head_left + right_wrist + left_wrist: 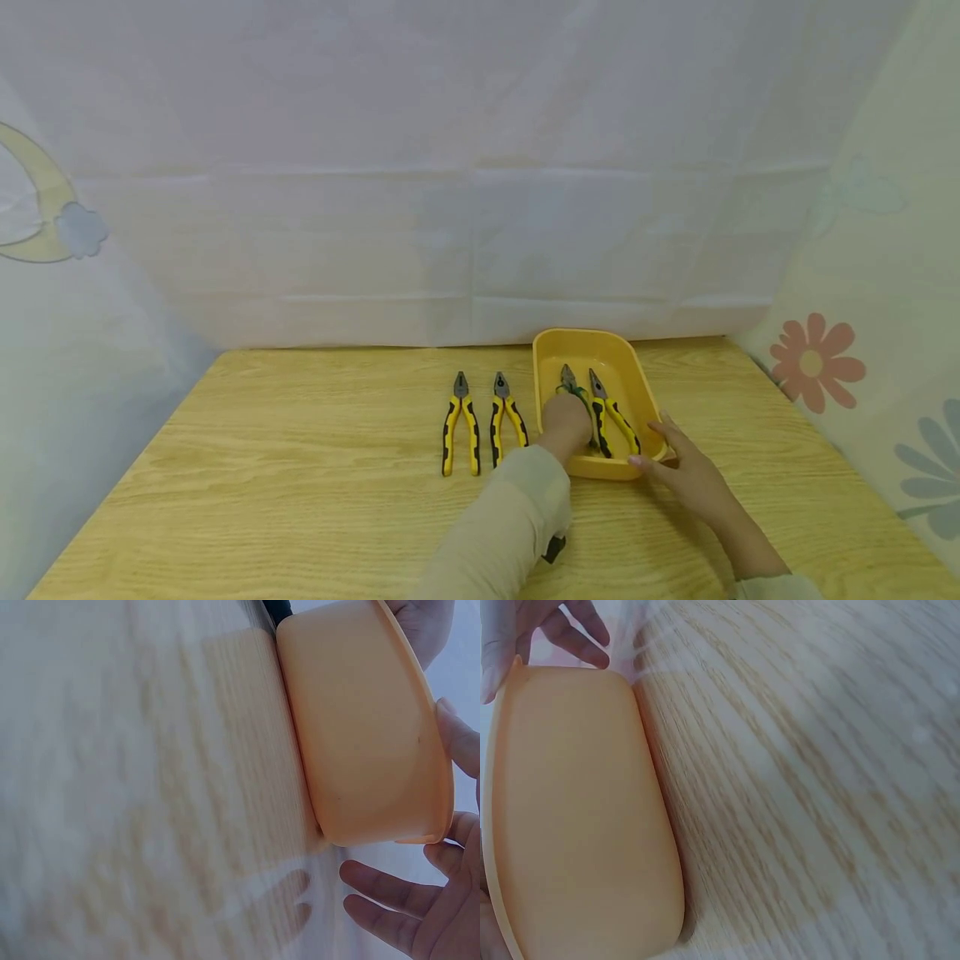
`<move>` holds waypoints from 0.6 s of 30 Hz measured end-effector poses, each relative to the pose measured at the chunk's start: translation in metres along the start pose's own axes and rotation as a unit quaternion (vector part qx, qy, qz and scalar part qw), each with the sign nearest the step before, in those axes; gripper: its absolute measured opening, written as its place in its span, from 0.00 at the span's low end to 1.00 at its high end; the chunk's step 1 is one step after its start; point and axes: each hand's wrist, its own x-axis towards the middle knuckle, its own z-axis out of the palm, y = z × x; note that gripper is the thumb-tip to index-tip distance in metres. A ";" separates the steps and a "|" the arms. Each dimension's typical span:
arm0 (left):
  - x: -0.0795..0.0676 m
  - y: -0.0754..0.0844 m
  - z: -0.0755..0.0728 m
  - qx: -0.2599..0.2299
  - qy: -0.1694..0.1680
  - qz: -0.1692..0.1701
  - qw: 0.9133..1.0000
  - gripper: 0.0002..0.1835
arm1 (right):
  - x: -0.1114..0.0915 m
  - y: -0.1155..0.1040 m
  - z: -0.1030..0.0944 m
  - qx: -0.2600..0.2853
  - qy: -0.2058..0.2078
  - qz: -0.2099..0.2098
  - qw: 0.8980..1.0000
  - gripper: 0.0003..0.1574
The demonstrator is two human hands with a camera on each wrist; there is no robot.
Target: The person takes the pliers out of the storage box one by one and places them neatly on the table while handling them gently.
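Observation:
My left hand (566,421) reaches over the near left side of a yellow plastic bin (637,375) and grips pliers with green on them (568,377). Their jaws point away from me, while the hand covers most of the handles and hides its own fingertips. Beside these lie pliers with yellow and black handles (617,425), inside the bin. At the near right corner my right hand (693,479) pinches the bin's rim between thumb and fingers. In the right wrist view, other fingers (386,889) of that hand spread out below the bin's wall.
Left of the bin, two pliers with yellow and black handles (461,425) (501,387) lie side by side on the wooden table (300,467). A pale cloth (360,242) hangs behind the table. Near my left sleeve a small black object (553,549) shows.

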 end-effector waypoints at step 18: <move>0.000 -0.008 -0.006 -0.129 -0.021 0.025 0.991 0.23 | 0.001 0.002 0.000 -0.008 -0.001 0.004 1.000 0.44</move>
